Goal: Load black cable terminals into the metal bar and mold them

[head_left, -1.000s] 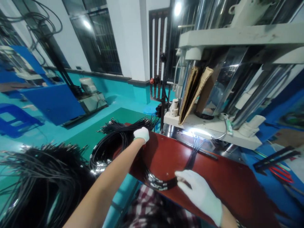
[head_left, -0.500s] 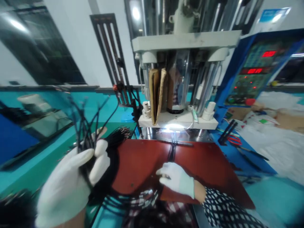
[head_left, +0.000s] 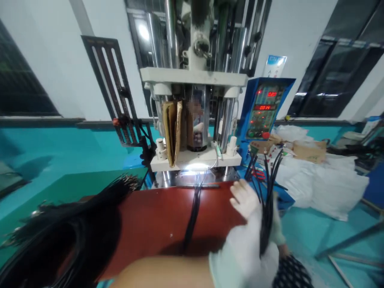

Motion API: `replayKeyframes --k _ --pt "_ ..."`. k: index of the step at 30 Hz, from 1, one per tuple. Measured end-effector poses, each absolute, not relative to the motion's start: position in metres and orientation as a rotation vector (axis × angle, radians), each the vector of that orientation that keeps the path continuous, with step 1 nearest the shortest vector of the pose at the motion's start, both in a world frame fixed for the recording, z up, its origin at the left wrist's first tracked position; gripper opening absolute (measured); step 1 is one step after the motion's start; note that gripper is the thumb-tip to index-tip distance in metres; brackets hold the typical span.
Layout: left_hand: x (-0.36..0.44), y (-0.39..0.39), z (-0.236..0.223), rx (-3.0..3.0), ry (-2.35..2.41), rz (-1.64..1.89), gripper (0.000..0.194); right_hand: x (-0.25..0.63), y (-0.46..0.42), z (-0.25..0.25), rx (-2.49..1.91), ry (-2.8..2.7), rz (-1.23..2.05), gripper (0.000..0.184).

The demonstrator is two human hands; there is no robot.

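Note:
My left hand [head_left: 246,248], in a white glove, reaches across to the right with its bare forearm along the bottom. It grips a bundle of black cables [head_left: 268,204] that stands nearly upright. Close behind it is my right hand [head_left: 278,226], also gloved, with a patterned sleeve below. The left hand and the cables hide most of it, so its grip does not show. Another group of black cables [head_left: 193,216] lies on the red-brown board [head_left: 150,224], running back to the lit base of the press [head_left: 195,161].
A large pile of black cables [head_left: 69,228] lies at left on the green surface. Folded cardboard [head_left: 172,134] is wedged in the press. A blue control box [head_left: 264,110] with red digits stands at right, beside red-handled tools [head_left: 258,174] and white sacks [head_left: 327,188].
The view has turned right. My left hand has carried the cable bundle from the left side to the right, over the board. My right hand has moved right and is now mostly behind it.

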State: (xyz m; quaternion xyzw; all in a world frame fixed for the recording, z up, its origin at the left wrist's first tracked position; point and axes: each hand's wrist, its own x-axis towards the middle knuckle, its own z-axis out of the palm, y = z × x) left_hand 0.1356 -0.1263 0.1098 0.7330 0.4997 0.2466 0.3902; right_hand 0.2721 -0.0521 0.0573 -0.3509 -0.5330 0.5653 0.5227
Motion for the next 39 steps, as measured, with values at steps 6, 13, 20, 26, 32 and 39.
replayKeyframes --k 6,13,20,26,32,39 --pt "0.178 -0.129 0.037 2.057 1.468 0.556 0.073 0.340 -0.046 0.081 -0.860 -0.828 1.302 0.068" --pt "0.127 -0.094 0.021 2.226 1.011 0.728 0.039 0.300 -0.006 0.064 -1.082 -1.200 1.442 0.039" --pt "0.022 0.018 0.061 1.755 0.987 1.294 0.049 0.231 -0.010 0.034 -1.008 -1.503 1.938 0.040" --pt "0.014 0.033 0.027 1.758 0.654 0.909 0.052 0.188 0.007 0.017 -1.128 -1.489 2.091 0.033" --pt "-0.020 0.071 0.003 2.394 1.504 0.734 0.039 0.187 0.013 0.013 -1.197 -1.200 2.314 0.028" --pt "-0.014 0.100 -0.011 2.606 1.532 0.320 0.027 0.175 0.008 0.008 -1.106 -1.235 2.576 0.026"
